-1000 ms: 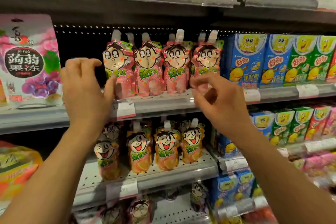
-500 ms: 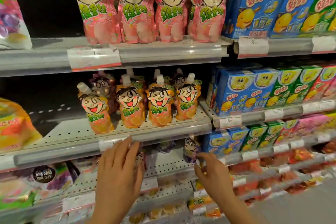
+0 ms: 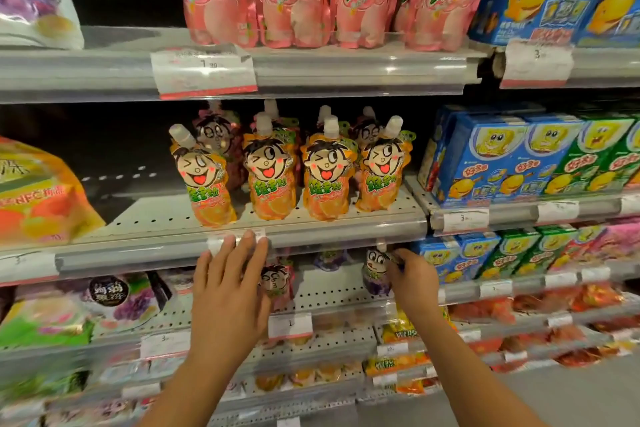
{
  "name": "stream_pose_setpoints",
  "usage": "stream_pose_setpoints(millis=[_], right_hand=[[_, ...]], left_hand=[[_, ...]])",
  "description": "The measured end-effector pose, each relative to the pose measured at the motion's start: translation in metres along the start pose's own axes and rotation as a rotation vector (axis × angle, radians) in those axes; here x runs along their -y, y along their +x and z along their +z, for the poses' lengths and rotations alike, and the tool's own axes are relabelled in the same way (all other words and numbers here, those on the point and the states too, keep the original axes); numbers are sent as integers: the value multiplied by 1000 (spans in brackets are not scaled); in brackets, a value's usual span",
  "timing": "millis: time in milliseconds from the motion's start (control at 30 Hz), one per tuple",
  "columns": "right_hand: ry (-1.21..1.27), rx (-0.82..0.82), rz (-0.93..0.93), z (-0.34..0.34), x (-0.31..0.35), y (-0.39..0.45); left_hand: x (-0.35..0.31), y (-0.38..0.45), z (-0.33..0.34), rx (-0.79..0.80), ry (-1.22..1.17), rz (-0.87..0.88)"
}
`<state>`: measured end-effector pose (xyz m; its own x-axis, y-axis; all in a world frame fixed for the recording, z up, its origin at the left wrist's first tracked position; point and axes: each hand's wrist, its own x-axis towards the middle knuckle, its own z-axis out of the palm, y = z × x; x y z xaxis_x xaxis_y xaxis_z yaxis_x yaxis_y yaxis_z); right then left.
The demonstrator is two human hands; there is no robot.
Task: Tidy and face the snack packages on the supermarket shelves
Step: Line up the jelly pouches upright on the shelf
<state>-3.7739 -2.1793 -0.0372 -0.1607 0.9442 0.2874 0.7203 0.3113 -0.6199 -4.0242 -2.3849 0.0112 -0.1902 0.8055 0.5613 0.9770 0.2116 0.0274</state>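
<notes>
- A glossy purple spouted jelly pouch (image 3: 375, 274) with a cartoon face stands on the perforated grey metal shelf (image 3: 332, 291), at 3 o'clock of centre.
- The right hand (image 3: 412, 279) has its grip pinched on that pouch's upper edge.
- The left hand (image 3: 227, 291), grip apart with fingers straight, reaches toward 12 o'clock, fingertips over the smooth plastic shelf rail (image 3: 311, 239).
- Four shiny orange pouches (image 3: 325, 180) stand just above.

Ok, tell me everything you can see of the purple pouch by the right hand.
The purple pouch is a glossy soft spouted pack with a cartoon face on top, a green label band and a purple lower body. Its white cap sits just under the shelf lip above. It stands upright on the perforated shelf, facing forward. The right hand pinches its upper right edge.
</notes>
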Motion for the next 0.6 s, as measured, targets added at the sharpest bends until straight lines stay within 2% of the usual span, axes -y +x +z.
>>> stream_pose_setpoints(millis=[100, 200, 400, 600], right_hand=[[74, 24, -36, 2, 1, -3], [151, 143, -106, 6, 16, -4], [96, 283, -129, 25, 41, 7], [-53, 238, -161, 34, 37, 9]], left_hand=[[5, -4, 12, -23, 28, 32], [5, -5, 19, -42, 26, 18], [7, -5, 23, -61, 25, 33], [7, -6, 24, -63, 26, 39]])
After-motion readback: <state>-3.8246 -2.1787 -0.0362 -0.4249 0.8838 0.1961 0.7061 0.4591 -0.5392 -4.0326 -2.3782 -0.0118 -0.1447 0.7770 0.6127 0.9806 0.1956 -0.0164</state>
